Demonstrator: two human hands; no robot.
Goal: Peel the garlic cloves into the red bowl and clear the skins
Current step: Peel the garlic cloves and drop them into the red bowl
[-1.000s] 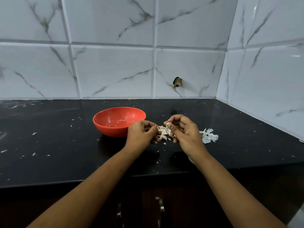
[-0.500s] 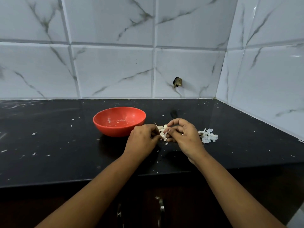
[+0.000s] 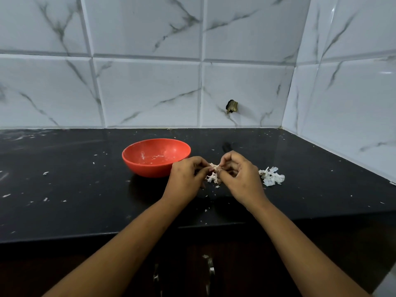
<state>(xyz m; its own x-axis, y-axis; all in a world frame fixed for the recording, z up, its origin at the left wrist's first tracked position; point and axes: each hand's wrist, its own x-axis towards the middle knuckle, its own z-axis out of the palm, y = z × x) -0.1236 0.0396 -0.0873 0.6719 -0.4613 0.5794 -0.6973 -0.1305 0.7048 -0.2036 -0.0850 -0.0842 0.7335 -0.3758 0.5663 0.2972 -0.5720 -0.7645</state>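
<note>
Fingers (image 3: 231,157) of left hand (image 3: 184,179), right hand (image 3: 243,179) pinch garlic (image 3: 214,167).

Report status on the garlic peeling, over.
Left hand and right hand both pinching the garlic. Red bowl just left of them, only pale bits inside. Skin pile right of the hands; nothing blocking.

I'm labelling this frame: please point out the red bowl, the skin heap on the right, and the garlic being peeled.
red bowl (image 3: 147,169), head view, outer front wall.
skin heap (image 3: 272,176), head view, middle of the white heap.
garlic (image 3: 214,167), head view, its pale exposed part.
</note>
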